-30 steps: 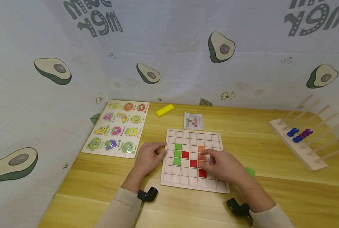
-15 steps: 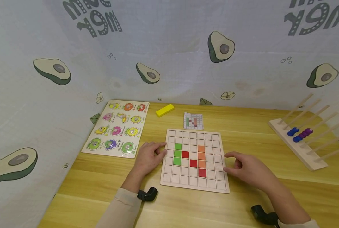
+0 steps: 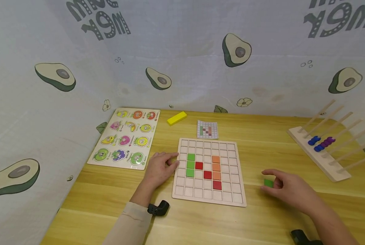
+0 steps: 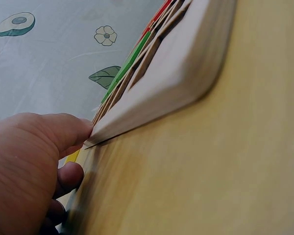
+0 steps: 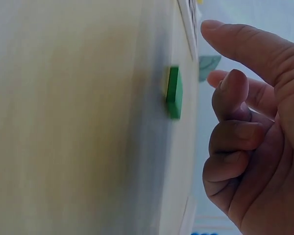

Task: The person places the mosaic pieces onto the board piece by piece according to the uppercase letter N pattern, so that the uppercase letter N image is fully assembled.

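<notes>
A square wooden grid board (image 3: 207, 194) lies flat in the middle of the table. Set in its cells are a column of green tiles (image 3: 190, 164), a column of orange tiles (image 3: 216, 167) and several red tiles (image 3: 199, 165). My left hand (image 3: 159, 168) rests at the board's left edge, its fingertips touching the rim. Right of the board, my right hand (image 3: 288, 190) hovers over a loose green tile (image 5: 174, 93), thumb and index finger spread on either side of it. In the right wrist view a gap shows between the fingers and the tile, which lies on the table.
Behind the board lies a small printed grid card (image 3: 207, 130), and near it a yellow block (image 3: 177, 118). A fruit puzzle board (image 3: 122, 137) occupies the back left. At the right stands a wooden peg rack (image 3: 318, 154) with blue and purple beads. A printed cloth hangs behind.
My right hand has moved right, off the orange tiles, past the board's right edge and over the loose green tile. My left hand has stayed at the board's left edge.
</notes>
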`<state>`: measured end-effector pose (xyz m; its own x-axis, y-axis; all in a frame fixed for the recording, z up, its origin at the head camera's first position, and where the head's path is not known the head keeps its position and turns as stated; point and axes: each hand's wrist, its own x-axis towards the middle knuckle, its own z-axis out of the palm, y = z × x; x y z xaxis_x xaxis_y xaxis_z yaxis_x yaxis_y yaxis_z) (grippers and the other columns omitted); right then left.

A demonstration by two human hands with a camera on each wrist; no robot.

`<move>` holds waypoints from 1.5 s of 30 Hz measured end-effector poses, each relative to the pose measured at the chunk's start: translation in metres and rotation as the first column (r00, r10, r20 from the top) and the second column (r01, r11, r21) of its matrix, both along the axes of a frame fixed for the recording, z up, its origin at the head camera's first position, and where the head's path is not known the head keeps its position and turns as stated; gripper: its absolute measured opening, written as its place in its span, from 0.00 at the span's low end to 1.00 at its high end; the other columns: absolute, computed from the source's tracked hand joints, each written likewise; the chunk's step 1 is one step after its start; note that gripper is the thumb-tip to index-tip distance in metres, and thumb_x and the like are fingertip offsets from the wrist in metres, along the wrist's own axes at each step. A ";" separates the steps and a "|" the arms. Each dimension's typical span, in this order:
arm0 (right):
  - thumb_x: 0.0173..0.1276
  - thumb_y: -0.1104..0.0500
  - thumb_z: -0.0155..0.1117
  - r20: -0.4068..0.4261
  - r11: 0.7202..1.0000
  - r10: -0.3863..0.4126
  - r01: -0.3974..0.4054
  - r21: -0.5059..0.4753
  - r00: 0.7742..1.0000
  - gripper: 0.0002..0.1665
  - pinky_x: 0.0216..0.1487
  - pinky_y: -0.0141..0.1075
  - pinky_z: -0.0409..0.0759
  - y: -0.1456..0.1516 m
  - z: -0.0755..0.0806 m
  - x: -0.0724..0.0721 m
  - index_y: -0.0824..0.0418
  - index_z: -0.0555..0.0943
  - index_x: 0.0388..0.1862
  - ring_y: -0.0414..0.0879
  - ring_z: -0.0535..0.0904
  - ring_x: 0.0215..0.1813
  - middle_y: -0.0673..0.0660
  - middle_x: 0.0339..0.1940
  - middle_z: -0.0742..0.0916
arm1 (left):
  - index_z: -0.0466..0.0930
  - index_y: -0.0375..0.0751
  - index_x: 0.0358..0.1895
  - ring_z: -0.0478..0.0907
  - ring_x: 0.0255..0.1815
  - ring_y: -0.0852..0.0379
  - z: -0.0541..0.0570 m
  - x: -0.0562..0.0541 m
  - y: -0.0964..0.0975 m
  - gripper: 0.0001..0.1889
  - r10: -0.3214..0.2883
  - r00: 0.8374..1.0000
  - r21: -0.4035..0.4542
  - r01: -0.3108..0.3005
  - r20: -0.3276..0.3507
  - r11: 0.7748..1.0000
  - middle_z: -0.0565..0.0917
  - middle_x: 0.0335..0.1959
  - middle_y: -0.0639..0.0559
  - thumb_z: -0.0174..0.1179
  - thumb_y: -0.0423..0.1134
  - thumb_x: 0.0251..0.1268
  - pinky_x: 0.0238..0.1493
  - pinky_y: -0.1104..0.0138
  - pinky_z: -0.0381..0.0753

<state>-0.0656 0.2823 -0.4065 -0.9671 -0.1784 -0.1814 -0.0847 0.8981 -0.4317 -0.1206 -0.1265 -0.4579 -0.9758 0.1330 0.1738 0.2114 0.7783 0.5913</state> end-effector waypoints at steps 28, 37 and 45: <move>0.68 0.47 0.71 0.049 0.999 -0.019 0.016 0.052 0.999 0.21 0.23 0.32 0.63 0.019 -0.004 -0.003 0.59 0.82 0.51 0.38 0.67 0.22 0.48 0.24 0.77 | 0.88 0.53 0.56 0.67 0.30 0.61 0.000 0.000 -0.001 0.16 0.001 1.000 0.004 -0.001 0.004 1.000 0.77 0.26 0.63 0.67 0.48 0.68 0.39 0.67 0.65; 0.66 0.50 0.73 -0.026 0.997 0.075 -0.075 0.003 0.997 0.17 0.25 0.31 0.64 -0.024 0.010 -0.002 0.55 0.83 0.49 0.35 0.65 0.21 0.46 0.23 0.76 | 0.88 0.53 0.56 0.67 0.30 0.62 0.001 0.002 0.001 0.15 0.005 1.000 0.007 -0.005 -0.008 1.000 0.77 0.25 0.64 0.67 0.48 0.67 0.37 0.68 0.65; 0.64 0.52 0.74 -0.002 0.988 0.142 -0.142 -0.062 0.990 0.15 0.24 0.29 0.63 -0.072 0.022 -0.006 0.53 0.84 0.47 0.35 0.65 0.21 0.44 0.21 0.75 | 0.88 0.53 0.56 0.67 0.31 0.62 0.001 0.002 0.001 0.15 0.007 1.000 0.009 -0.007 -0.002 1.000 0.77 0.25 0.64 0.67 0.48 0.67 0.37 0.68 0.64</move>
<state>-0.0714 0.2101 -0.3841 -0.9307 -0.3249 -0.1681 -0.2085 0.8486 -0.4862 -0.1184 -0.1257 -0.4572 -0.9764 0.1249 0.1765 0.2071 0.7741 0.5982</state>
